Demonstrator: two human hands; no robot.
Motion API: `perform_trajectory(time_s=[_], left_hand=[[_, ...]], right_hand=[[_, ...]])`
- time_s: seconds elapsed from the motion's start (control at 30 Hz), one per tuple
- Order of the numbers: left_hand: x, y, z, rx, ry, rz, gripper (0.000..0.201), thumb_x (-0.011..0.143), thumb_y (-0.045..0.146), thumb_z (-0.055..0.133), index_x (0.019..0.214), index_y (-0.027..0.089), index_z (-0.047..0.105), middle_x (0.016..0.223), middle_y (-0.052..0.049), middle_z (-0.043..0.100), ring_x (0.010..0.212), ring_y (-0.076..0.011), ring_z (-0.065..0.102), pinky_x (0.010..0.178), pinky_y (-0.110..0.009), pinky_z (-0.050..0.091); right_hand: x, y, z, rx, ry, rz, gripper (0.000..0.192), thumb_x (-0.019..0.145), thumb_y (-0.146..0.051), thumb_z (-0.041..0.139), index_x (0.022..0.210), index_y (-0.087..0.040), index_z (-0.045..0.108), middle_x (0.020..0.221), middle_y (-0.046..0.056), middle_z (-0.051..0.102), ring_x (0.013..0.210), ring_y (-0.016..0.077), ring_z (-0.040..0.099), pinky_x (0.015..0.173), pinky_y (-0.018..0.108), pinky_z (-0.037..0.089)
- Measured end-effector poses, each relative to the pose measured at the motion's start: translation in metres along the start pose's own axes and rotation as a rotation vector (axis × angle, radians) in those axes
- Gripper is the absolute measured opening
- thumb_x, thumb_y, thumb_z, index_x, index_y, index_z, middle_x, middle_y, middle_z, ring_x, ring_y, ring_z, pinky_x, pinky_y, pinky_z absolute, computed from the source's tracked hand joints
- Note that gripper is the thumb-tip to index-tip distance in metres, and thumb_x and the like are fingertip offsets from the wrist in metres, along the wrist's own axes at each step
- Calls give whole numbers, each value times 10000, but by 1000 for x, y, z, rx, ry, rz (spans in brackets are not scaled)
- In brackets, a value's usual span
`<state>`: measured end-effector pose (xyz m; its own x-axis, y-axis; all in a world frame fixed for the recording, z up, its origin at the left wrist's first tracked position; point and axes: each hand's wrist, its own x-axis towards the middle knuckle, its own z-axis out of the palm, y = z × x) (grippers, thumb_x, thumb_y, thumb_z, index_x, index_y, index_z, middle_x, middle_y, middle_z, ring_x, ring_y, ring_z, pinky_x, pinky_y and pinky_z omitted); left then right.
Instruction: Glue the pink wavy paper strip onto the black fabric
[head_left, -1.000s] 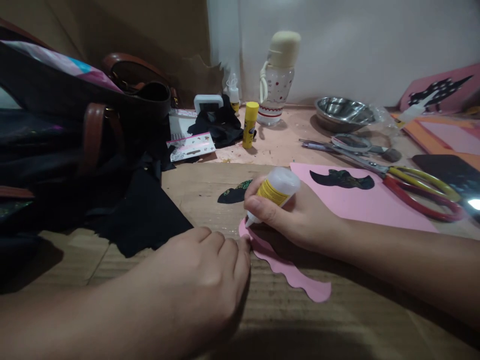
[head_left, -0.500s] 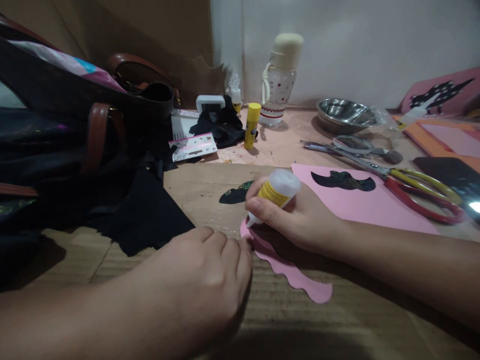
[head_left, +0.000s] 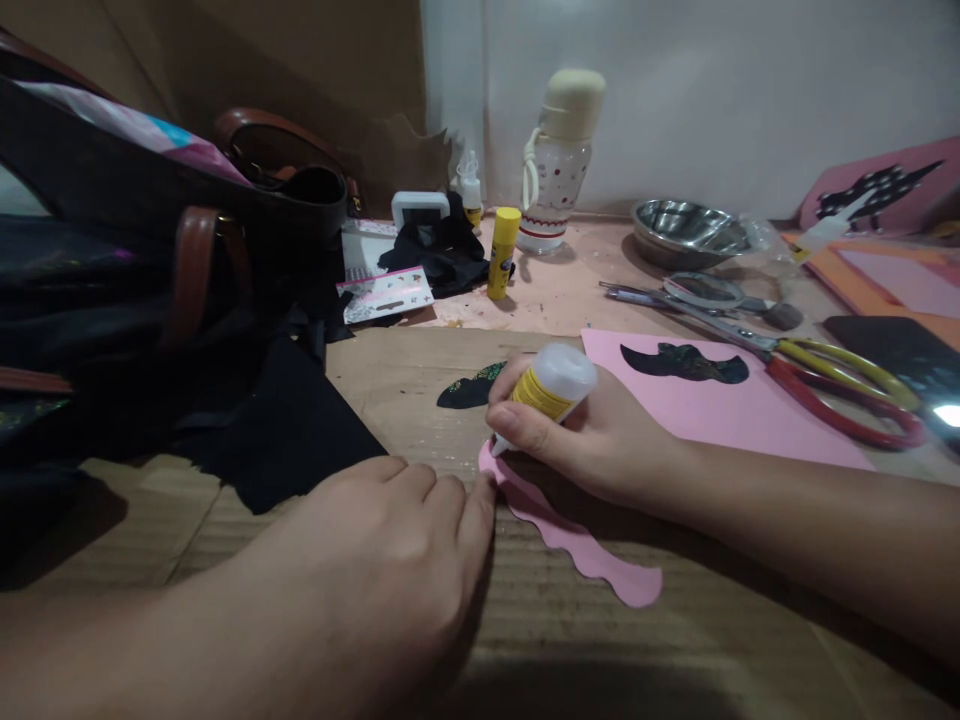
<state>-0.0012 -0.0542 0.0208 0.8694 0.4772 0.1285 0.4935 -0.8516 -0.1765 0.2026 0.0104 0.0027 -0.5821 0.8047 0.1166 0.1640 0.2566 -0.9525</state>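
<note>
While the glue bottle (head_left: pixel 559 378) is pinched between thumb and fingers of the right hand (head_left: pixel 577 430), its nozzle aimed down and left, the pink scalloped strip (head_left: pixel 555 528) is laid flat on the cardboard sheet (head_left: pixel 405 385). Its long axis is slanted from a rounded far-left end, clear of the sheet's far edge, to a near-right end. That far-left end is positioned at the nozzle; whether it is touched by the tip cannot be told. The left hand (head_left: pixel 420 540) is set nearer the strip: its fingers are pressed together, and the strip is met by one finger just on the near side of the nozzle. Its thumb is hidden, so a pinch cannot be confirmed.
</note>
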Motion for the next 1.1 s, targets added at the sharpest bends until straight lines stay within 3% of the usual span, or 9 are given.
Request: perform_trajectory(time_s=[0.17,1.1], left_hand=[[0,0,-1,12,-40,-35,367,733,49,530,1051,78,709,721,-58,718,528,-214,629,508,-356,561],[1,1,0,49,5,-19,273,745,19,491,908,131,678,671,-43,671,514,-207,590,516,-344,530]], right_hand=[[-1,-2,1,-13,1,17,446,894,-547,730,672,-194,575,652,-21,595,620,128,559,559,225,432],[-1,0,1,-4,-3,4,427,929,-535,687,696,-190,593,672,-4,644,635,144,627,575,241,458]])
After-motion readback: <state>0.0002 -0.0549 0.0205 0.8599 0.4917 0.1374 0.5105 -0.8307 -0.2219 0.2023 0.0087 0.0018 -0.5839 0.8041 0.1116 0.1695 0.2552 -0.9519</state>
